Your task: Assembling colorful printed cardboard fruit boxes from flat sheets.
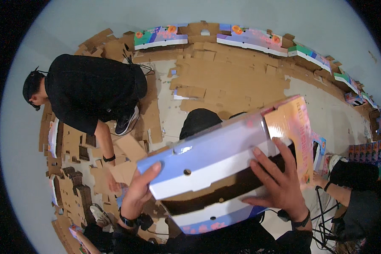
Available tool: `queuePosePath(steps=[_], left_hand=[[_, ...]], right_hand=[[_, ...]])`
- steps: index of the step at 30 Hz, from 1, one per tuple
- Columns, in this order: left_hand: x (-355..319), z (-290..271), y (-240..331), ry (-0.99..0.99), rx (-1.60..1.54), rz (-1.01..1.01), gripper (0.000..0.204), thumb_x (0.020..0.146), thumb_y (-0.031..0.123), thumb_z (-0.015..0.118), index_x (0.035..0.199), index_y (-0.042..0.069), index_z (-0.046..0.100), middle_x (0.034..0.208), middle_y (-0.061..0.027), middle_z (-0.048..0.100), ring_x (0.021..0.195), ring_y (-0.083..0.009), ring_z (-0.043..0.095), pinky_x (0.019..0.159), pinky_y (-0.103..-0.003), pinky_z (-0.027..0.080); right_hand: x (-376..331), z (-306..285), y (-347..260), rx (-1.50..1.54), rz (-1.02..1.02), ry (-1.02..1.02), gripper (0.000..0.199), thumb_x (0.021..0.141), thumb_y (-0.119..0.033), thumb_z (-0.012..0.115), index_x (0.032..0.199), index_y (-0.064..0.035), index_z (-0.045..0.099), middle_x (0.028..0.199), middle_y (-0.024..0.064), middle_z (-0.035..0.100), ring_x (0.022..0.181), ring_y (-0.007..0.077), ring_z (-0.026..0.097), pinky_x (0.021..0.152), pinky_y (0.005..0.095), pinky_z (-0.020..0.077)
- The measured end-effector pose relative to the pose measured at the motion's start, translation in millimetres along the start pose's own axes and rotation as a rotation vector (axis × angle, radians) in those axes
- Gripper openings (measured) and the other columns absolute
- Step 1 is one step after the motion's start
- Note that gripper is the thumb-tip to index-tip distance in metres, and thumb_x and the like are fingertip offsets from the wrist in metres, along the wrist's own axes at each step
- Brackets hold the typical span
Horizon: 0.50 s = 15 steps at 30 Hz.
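Observation:
A cardboard box (216,169) printed blue, purple and orange is held tilted in front of me, its right end higher. White flaps (207,180) with round holes edge a dark gap along its near side. My left hand (140,188) grips the box's left end, thumb on the blue face and the other fingers hidden behind it. Across the right part of the gap, my right hand (279,182) lies with its fingers spread, touching the flap edges.
Flat brown cardboard (237,76) covers floor ahead. Printed boxes (161,37) line the wall. A person in black (93,89) bends at the left, reaching to cardboard pieces. Another person's arm (336,192) is at the right, near a black metal stand (324,220) and stacked boxes (366,154).

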<state>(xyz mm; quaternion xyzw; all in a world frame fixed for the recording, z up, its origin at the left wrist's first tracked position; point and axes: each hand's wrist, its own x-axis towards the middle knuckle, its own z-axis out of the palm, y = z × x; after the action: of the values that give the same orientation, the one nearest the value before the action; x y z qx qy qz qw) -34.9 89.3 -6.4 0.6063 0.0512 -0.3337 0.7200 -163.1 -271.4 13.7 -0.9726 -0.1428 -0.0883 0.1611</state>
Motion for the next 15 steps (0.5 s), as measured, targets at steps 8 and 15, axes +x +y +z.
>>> queuePosePath(steps=[8,15], left_hand=[[51,49,37,0.165,-0.353,0.325,0.051,0.105,0.03,0.062,0.141,-0.004,0.05,0.13,-0.0164,0.066,0.114,-0.0249,0.069,0.097,-0.038,0.059],[69,74,46,-0.384,-1.111,0.383,0.042,0.108,0.013,0.052,0.145,-0.007,0.047,0.144,-0.0252,0.057,0.134,-0.0351,0.057,0.117,-0.05,0.046]], right_hand=[[30,-22,-12,-0.041,0.042,0.387,0.076,0.081,-0.047,0.083,0.143,-0.0116,0.059,0.154,0.0184,0.052,0.136,0.0405,0.05,0.118,0.0601,0.0329],[49,2,-32,-0.046,0.136,0.153,0.103,0.071,-0.044,0.088,0.155,-0.0089,0.042,0.163,0.018,0.038,0.147,0.0408,0.039,0.121,0.0564,0.0319]])
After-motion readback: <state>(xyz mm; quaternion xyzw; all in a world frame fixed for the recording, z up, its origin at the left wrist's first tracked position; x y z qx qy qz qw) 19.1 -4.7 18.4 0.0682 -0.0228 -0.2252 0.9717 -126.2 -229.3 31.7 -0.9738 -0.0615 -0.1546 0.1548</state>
